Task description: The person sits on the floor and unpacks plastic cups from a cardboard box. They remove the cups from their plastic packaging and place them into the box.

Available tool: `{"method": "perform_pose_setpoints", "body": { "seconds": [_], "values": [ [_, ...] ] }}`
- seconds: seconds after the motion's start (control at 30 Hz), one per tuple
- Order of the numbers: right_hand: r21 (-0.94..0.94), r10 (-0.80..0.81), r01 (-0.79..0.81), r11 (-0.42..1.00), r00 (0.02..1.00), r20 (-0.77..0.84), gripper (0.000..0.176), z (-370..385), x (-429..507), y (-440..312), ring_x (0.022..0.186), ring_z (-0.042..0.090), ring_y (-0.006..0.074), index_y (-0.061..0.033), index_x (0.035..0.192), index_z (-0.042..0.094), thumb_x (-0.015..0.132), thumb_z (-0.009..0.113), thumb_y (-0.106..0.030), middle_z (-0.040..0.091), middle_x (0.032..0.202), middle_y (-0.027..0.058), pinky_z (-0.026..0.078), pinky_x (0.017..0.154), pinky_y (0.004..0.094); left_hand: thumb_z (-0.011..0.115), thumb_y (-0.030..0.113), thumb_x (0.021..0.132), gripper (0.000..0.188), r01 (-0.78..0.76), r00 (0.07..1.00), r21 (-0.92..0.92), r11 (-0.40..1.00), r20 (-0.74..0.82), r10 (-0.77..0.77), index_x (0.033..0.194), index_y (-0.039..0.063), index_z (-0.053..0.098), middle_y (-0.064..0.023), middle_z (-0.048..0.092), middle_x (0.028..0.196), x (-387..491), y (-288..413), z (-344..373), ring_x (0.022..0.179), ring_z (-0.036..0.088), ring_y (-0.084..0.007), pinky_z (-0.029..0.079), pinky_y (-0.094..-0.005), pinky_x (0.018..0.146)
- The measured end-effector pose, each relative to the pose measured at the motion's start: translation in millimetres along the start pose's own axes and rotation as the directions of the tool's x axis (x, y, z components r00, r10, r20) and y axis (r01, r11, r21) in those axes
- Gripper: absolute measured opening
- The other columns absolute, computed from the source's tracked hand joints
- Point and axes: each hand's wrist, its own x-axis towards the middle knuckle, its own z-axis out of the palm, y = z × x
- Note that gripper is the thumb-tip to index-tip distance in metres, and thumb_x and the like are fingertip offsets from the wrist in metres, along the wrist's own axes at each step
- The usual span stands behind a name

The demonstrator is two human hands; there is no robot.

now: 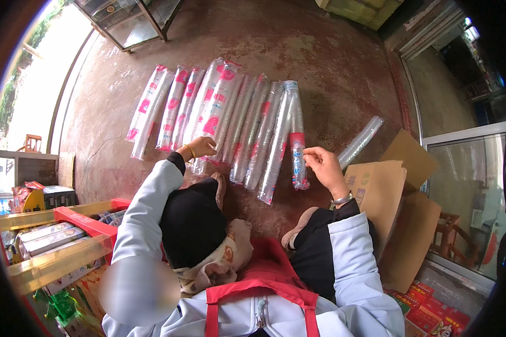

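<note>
Several long stacks of clear plastic cups in plastic sleeves lie side by side on the floor, many printed in pink. My left hand (201, 147) is at the near end of a large pink-printed cup sleeve (215, 103) left of the row's middle. Its fingers are curled, and whether they grip the plastic is not clear. At the right end lies a cup sleeve with a pink band and blue print (297, 160). My right hand (322, 165) is beside its near part, thumb and fingertips close together; a grip on the film cannot be made out.
One more clear cup stack (361, 141) lies apart at the right, behind an opened cardboard box (377, 185). A crate of packaged goods (61, 236) stands at my left. Red packages (432, 311) are at lower right. A glass-sided cabinet (130, 21) stands far left.
</note>
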Motion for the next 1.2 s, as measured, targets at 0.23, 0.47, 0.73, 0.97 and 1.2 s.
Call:
{"method": "perform_pose_setpoints", "body": {
  "seconds": [0.23,0.47,0.73,0.97,1.2],
  "values": [
    [-0.089,-0.004,0.014,0.996,0.994,0.105,0.02,13.3,-6.4,-35.8,0.079,0.069,0.0193,-0.0027,0.102,0.067,0.088,0.067,-0.016,0.071,0.086,0.0122,0.053,0.073,0.0299,0.077,0.025,0.075,0.047,0.046,0.973,0.2,0.979,-0.23,0.002,0.113,0.002,0.061,-0.0114,0.07,0.084,31.2,-12.5,-23.6,0.077,0.067,-0.0219,0.054,-0.035,0.071],
    [-0.155,-0.002,0.025,0.988,0.989,0.146,0.022,15.3,-15.0,-30.9,0.077,0.069,0.0231,-0.0026,0.103,0.066,0.087,0.067,-0.017,0.07,0.085,0.0139,0.054,0.07,0.0326,0.073,0.027,0.066,0.06,0.184,0.918,0.135,0.974,-0.378,-0.121,0.117,-0.003,0.058,-0.0225,0.065,0.107,41.2,-19.1,-10.9,0.104,0.061,-0.0375,0.049,-0.0422,0.091],
    [-0.171,-0.003,0.036,0.985,0.982,0.189,0.023,15.1,-20.5,-30.8,0.076,0.069,0.0264,-0.0024,0.103,0.065,0.087,0.067,-0.017,0.069,0.084,0.0143,0.054,0.068,0.034,0.08,0.025,0.065,0.055,0.356,0.847,0.384,0.852,-0.517,-0.121,0.11,-0.001,0.058,-0.0206,0.064,0.1,46.7,-11.8,13.1,0.099,0.062,-0.0356,0.051,-0.0444,0.087],
    [-0.318,0.107,-0.025,0.948,0.964,0.244,0.027,14.6,-18.2,-5.2,0.076,0.067,0.0203,-0.0005,0.108,0.064,0.087,0.066,-0.017,0.069,0.087,0.0123,0.053,0.07,0.0315,0.076,0.018,0.069,0.058,0.394,0.852,0.343,0.853,-0.485,-0.198,0.116,0.0,0.048,-0.0254,0.057,0.115,49.7,-9.0,14.8,0.108,0.058,-0.0389,0.048,-0.0447,0.092],
    [-0.306,0.135,-0.042,0.951,0.948,0.289,0.028,19.2,-15.5,-10.1,0.076,0.068,0.0277,-0.0025,0.106,0.064,0.086,0.067,-0.021,0.069,0.086,0.0139,0.053,0.069,0.0373,0.076,0.021,0.071,0.062,0.426,0.818,0.295,0.855,-0.53,-0.225,0.119,0.0,0.044,-0.0257,0.058,0.112,58.3,-26.0,22.7,0.106,0.06,-0.0388,0.049,-0.0436,0.091]
  ]
}}
